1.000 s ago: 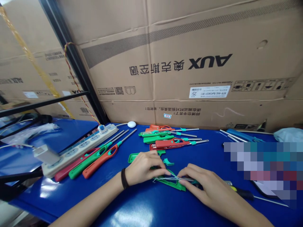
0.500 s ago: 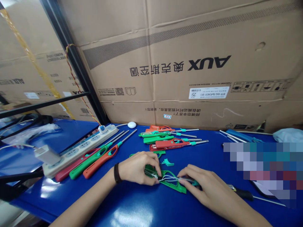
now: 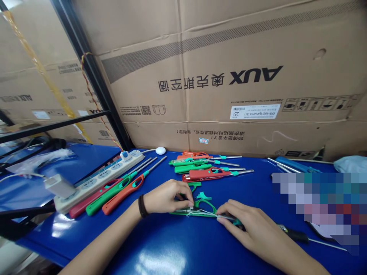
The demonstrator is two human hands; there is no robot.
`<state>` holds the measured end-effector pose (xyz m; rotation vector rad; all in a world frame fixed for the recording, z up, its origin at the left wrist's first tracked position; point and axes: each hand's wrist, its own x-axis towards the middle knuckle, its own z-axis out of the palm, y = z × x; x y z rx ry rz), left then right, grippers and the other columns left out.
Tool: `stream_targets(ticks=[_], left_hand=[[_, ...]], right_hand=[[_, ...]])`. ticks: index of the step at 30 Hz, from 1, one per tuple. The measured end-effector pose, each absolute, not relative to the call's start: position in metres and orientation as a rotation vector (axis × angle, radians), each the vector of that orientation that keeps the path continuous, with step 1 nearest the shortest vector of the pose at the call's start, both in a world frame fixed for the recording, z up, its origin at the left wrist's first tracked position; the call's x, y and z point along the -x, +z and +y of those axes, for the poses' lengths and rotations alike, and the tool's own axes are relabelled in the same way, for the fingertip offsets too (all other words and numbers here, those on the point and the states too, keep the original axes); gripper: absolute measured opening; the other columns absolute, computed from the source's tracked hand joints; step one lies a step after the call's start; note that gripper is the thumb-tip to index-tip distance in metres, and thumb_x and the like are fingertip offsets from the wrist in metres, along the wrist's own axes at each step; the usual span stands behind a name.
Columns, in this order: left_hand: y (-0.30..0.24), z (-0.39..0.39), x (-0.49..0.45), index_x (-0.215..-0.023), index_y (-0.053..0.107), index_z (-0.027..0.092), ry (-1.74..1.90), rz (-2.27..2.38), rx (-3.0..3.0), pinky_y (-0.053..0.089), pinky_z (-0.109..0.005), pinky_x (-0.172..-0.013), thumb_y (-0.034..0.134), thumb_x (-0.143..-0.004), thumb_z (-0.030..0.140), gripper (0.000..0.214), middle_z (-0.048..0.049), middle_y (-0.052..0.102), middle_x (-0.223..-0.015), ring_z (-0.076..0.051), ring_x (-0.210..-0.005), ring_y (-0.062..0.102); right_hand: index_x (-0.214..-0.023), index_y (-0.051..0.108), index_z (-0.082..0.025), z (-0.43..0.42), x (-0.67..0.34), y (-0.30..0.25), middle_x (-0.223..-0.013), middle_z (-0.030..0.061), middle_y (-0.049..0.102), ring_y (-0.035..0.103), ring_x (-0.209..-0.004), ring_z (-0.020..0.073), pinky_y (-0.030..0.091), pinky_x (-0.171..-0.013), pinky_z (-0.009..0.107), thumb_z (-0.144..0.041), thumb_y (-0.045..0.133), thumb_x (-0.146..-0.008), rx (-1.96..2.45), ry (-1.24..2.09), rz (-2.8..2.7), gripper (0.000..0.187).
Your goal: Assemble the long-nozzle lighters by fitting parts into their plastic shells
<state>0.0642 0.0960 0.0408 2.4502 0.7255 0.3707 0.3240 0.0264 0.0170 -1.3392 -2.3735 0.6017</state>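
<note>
On the blue table (image 3: 177,248) lies an opened green lighter shell (image 3: 204,208) with white wires across it. My left hand (image 3: 168,196), a black band on its wrist, is curled over the shell's left end and pinches it. My right hand (image 3: 246,225) presses its fingertips on the shell's right end, by the teal collar. A small teal part (image 3: 203,196) lies just behind the shell. A second green shell half (image 3: 193,186) shows behind my left hand.
Several red and green long-nosed lighters (image 3: 209,168) lie in a heap at the back. Three more lighters (image 3: 114,193) lie to the left beside a white power strip (image 3: 99,179). A screwdriver (image 3: 304,236) lies at the right. Cardboard boxes (image 3: 229,76) wall the back.
The green shell has been tipped from lying flat towards its edge. My left hand has shifted slightly up and left on it; my right hand has stayed put.
</note>
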Motion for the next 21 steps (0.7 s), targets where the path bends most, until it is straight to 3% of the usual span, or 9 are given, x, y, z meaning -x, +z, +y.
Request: stream_targets(ticks=[7, 15, 21], left_hand=[[0.040, 0.092, -0.066, -0.096, 0.071, 0.016, 0.324, 0.790, -2.405, 0.052, -0.021, -0.070, 0.069, -0.081, 0.024, 0.017, -0.0039, 0.069, -0.090, -0.014, -0.076, 0.064], [0.043, 0.083, -0.074, -0.087, 0.073, 0.019, 0.305, 0.805, -2.585, 0.049, -0.020, -0.074, 0.072, -0.074, 0.018, 0.014, -0.0009, 0.069, -0.092, -0.015, -0.081, 0.065], [0.036, 0.078, -0.080, -0.083, 0.070, 0.019, 0.341, 0.869, -2.708, 0.046, -0.019, -0.066, 0.072, -0.068, 0.016, 0.015, 0.0010, 0.069, -0.089, -0.016, -0.077, 0.066]], right_hand=[[-0.104, 0.057, -0.034, 0.029, -0.321, 0.016, -0.092, -0.0034, 0.064, 0.064, -0.079, 0.0187, 0.047, -0.071, 0.030, -0.031, 0.045, -0.096, 1.338, 0.534, -2.391, 0.016], [-0.102, 0.058, -0.034, 0.028, -0.322, 0.015, -0.092, -0.0036, 0.064, 0.065, -0.080, 0.0188, 0.048, -0.072, 0.031, -0.030, 0.045, -0.096, 1.339, 0.532, -2.400, 0.016], [-0.103, 0.059, -0.034, 0.028, -0.324, 0.014, -0.093, -0.0028, 0.065, 0.065, -0.081, 0.0184, 0.048, -0.072, 0.030, -0.029, 0.045, -0.096, 1.338, 0.534, -2.405, 0.016]])
